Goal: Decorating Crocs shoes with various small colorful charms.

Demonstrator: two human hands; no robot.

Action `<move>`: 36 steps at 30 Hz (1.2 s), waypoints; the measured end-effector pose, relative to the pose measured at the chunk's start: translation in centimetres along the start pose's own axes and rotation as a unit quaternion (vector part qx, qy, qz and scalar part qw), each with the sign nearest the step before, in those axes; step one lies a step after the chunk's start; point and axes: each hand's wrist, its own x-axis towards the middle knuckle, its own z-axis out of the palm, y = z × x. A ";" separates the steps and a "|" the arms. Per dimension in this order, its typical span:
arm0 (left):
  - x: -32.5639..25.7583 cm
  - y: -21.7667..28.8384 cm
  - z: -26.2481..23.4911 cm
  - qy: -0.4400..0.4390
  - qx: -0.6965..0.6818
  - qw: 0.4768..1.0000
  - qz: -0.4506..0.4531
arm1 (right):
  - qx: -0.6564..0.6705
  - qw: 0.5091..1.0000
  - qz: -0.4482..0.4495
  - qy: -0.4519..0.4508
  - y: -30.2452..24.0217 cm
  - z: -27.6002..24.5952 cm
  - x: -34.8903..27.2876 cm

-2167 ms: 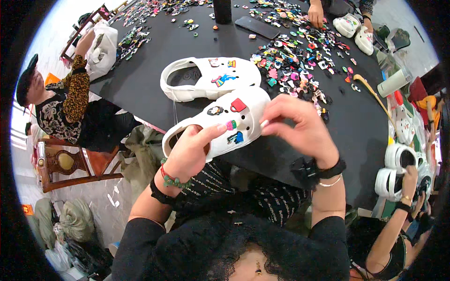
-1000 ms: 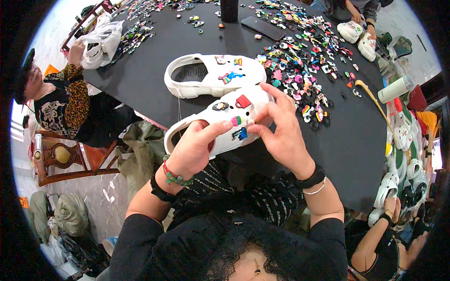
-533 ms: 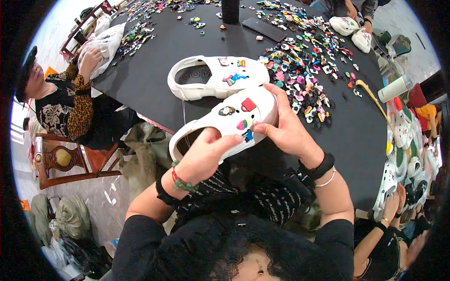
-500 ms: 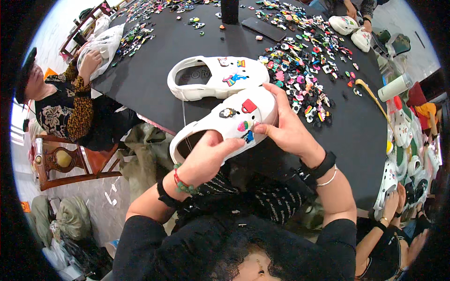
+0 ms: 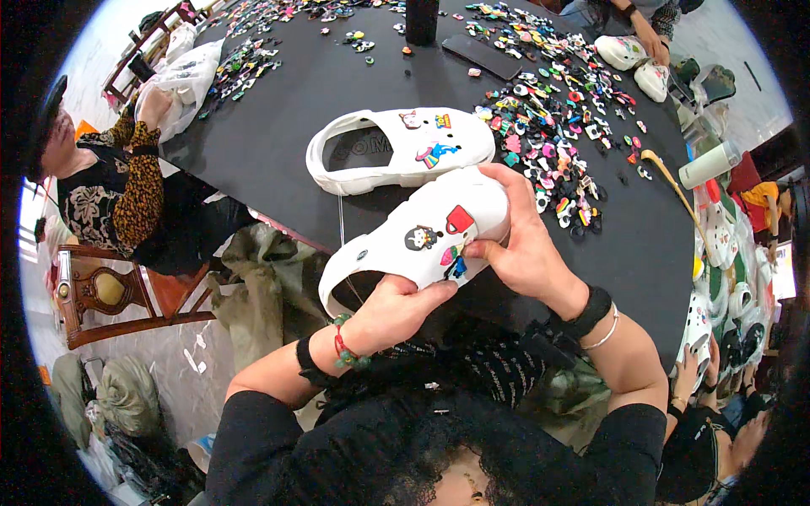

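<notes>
Left fingers [image 5: 398, 285] half-hidden inside nearer clog [image 5: 391, 246]

The white moulded clog [image 5: 422, 211] nearest you is plain in ground colour. You have on it a red bag-shaped charm [image 5: 459, 219], a black-and-white figure charm [image 5: 420, 238], a pink-and-green strawberry charm [image 5: 448, 256] and a blue charm [image 5: 456, 268]. The second white moulded clog [image 5: 409, 139] shows a dark insole [image 5: 364, 150]; its blue figure charm [image 5: 439, 154] carries rainbow stripes. Your counter [image 5: 283, 152] is plain black, the heaped small charms [image 5: 548, 135] multicoloured. You wear a black top [image 5: 363, 447] and green beads [image 5: 344, 358]. A co-worker's sleeve [image 5: 139, 215] is black, speckled yellow-brown.
</notes>
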 end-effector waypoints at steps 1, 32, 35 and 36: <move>-0.1 0.1 0.0 -0.004 0.015 1.000 0.011 | -0.016 1.000 -0.007 0.010 0.0 0.1 -0.1; 3.3 6.0 1.5 -0.106 0.215 0.971 0.011 | -0.224 0.971 0.057 0.055 5.8 -10.9 1.0; 3.5 7.3 1.8 -0.098 0.488 0.865 0.063 | -0.301 0.949 0.071 0.060 7.0 -8.4 1.3; 3.2 7.7 2.0 -0.096 0.491 0.863 0.060 | -0.296 0.951 0.070 0.060 7.2 -7.9 1.3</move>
